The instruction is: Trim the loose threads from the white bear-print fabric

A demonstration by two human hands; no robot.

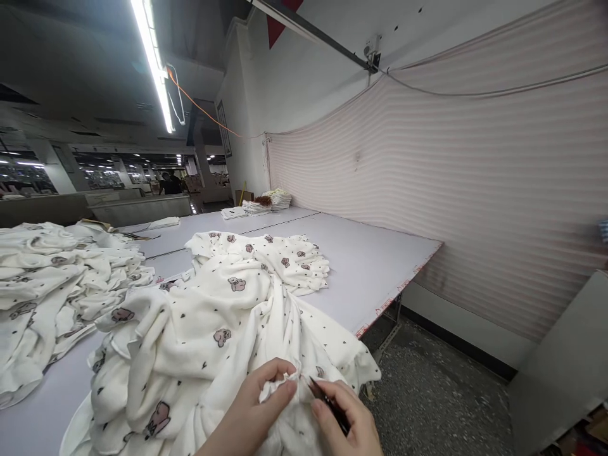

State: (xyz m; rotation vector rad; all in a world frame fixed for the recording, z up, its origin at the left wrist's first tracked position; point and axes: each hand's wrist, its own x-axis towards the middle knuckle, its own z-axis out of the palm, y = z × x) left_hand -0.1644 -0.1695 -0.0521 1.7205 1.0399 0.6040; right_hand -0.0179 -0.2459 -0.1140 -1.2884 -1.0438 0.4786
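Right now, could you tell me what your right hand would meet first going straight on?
Probably the white cloth pinched in the left hand; the dark tool in the right hand points at it, nearly touching.

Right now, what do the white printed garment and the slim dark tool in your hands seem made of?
The white printed garment: soft, matte cloth, likely a plush knit; it drapes in thick rounded folds where the left hand pinches it. The slim dark tool in the right hand: hard and dark, perhaps metal or plastic; fingers hide most of it.
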